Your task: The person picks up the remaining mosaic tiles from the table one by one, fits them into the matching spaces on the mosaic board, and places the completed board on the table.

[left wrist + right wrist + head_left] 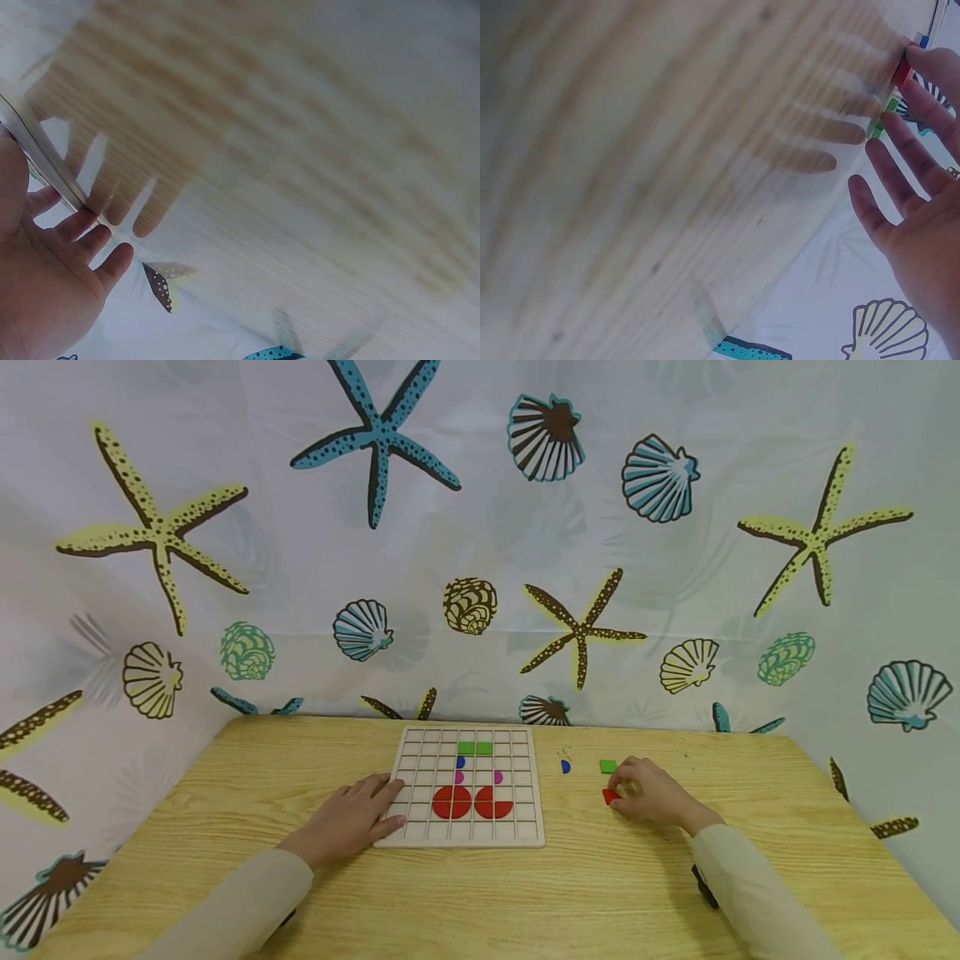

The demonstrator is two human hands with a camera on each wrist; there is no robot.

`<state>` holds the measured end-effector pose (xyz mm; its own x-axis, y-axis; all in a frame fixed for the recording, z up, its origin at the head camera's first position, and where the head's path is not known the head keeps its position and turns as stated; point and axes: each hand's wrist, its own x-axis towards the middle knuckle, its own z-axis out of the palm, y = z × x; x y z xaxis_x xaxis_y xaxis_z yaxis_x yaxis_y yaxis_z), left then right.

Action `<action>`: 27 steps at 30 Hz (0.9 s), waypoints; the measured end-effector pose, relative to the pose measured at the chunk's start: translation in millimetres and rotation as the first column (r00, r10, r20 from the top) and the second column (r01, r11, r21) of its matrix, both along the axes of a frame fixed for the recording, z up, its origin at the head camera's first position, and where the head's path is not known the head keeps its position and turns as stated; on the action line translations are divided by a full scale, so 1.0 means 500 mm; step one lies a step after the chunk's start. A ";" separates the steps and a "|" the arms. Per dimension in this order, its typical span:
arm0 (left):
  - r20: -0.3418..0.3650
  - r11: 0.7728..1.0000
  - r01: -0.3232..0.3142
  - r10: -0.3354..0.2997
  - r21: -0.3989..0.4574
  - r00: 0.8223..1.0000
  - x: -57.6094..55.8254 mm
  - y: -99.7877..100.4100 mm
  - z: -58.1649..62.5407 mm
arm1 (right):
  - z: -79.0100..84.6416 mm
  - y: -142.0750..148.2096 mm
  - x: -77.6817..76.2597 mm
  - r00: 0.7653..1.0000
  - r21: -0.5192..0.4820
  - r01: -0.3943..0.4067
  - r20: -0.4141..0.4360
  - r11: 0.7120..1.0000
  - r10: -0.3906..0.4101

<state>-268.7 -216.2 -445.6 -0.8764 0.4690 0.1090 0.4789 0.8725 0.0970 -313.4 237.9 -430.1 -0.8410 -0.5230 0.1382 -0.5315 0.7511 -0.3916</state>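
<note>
My left hand (pixel 348 818) rests at the left edge of a white grid board (pixel 521 832), fingers spread over its rim. Red pieces on the board form a full disc (pixel 442 802) and a three-quarter disc (pixel 487 797). Above them sit two magenta pieces (pixel 498 777), a blue piece (pixel 461 762) and two green rectangles (pixel 483 748). To the right of the board, my right hand (pixel 652 793) pinches a red piece (pixel 610 796) between thumb and index finger. In the right wrist view, the red piece (pixel 902 73) shows at the thumb tip, its other fingers extended.
On the table (pixel 577 893), a loose blue half-disc (pixel 566 767) lies right of the board. A loose green piece (pixel 607 767) lies just beyond the right fingertips. A white curtain (pixel 465 543) printed with starfish and shells hangs behind the table.
</note>
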 end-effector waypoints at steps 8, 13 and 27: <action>0.009 1.000 -0.008 0.008 -0.006 1.000 0.000 0.001 0.001 | 0.004 -0.005 -0.004 1.000 -0.043 0.019 -0.012 0.999 -0.020; 0.006 1.000 -0.007 0.007 -0.007 1.000 0.003 0.002 0.006 | 0.008 -0.017 -0.008 0.999 -0.063 0.010 -0.029 0.998 -0.012; 0.001 1.000 0.010 -0.010 -0.005 1.000 0.002 -0.001 0.005 | 0.012 -0.077 -0.015 0.996 -0.066 -0.012 -0.089 0.998 0.006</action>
<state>-267.8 -216.7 -443.1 -0.8720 0.4779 0.1061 0.4872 0.8683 0.0930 -320.7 199.2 -424.1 -0.8193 -0.5175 0.2467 -0.5728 0.7200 -0.3918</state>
